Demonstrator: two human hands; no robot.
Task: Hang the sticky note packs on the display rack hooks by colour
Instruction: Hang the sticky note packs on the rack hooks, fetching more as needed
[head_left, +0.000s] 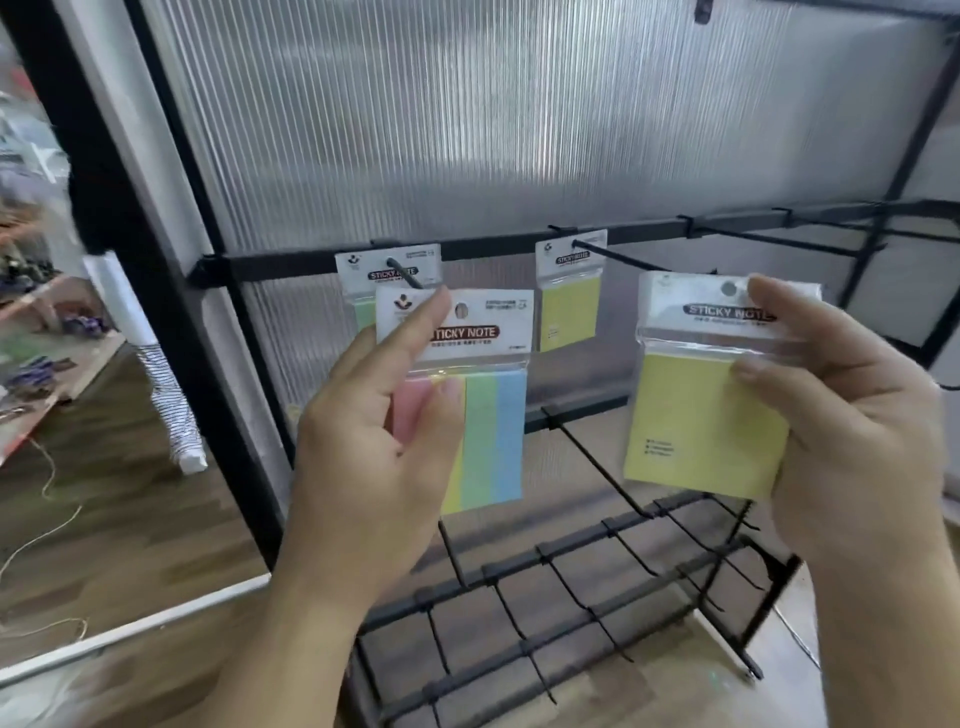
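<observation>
the hanging step is being carried out with two packs at once. at the left, the striped pack (483, 415) of pink, yellow, green and blue is being pinched by the left hand (363, 457), thumb on the front and forefinger across the header. it is being held just in front of the left hook (405, 273), where a hung striped pack (358, 278) is already being carried. its punched hole is judged to need lining up with that hook's tip. in the middle, a hung yellow pack (570, 301) is being carried on the long hook (639, 260). at the right, the yellow pack (701, 415) is being gripped by the right hand (852, 447), fingers (769, 296) closed on its header and front, near the long hook's tip; its hole is being crowded by a fingertip. room below is being taken up by the lower hooks (597, 467), while space above the rail (291, 267) is being left open.
</observation>
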